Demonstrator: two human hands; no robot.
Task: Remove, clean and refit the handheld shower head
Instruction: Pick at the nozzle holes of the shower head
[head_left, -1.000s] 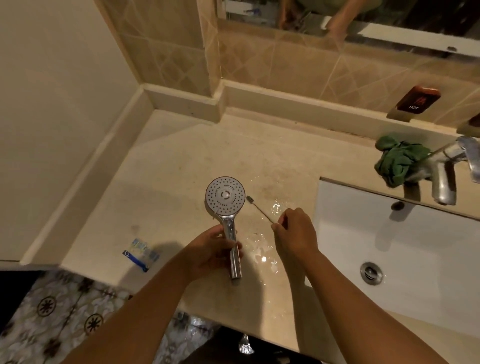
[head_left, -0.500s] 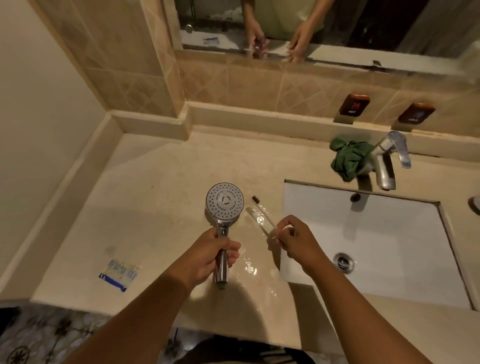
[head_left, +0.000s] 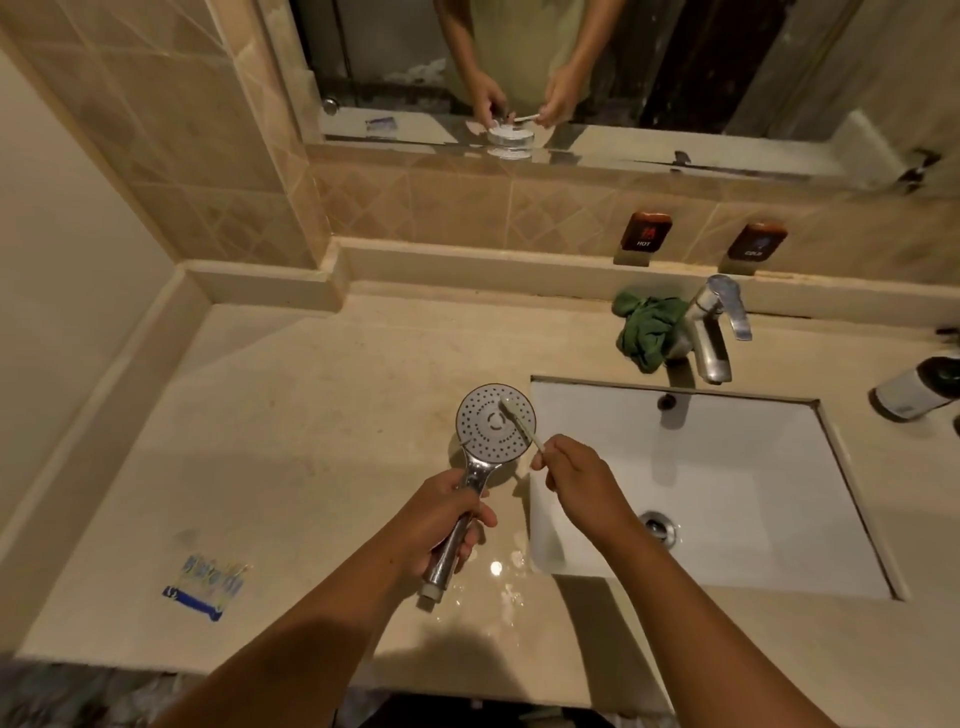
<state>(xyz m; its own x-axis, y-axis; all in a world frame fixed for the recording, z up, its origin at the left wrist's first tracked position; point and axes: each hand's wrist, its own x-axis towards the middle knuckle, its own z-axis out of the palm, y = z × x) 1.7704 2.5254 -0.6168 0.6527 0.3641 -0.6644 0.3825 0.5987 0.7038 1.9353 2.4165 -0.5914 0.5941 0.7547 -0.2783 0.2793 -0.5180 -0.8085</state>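
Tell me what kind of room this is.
A bathroom, most likely, seen from its vanity counter: a white sink is set into the top, a chrome tap stands behind it, and a mirror runs along the tiled wall above.

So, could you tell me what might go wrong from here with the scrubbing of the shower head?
1. The left hand grips the shower head by its chrome handle above a puddle on the counter; a wet grip could slip and drop it.
2. The right hand pinches the toothbrush by its far end, so hard scrubbing may flick water about.
3. The work is beside the sink, not over it, so grime likely lands on the counter.
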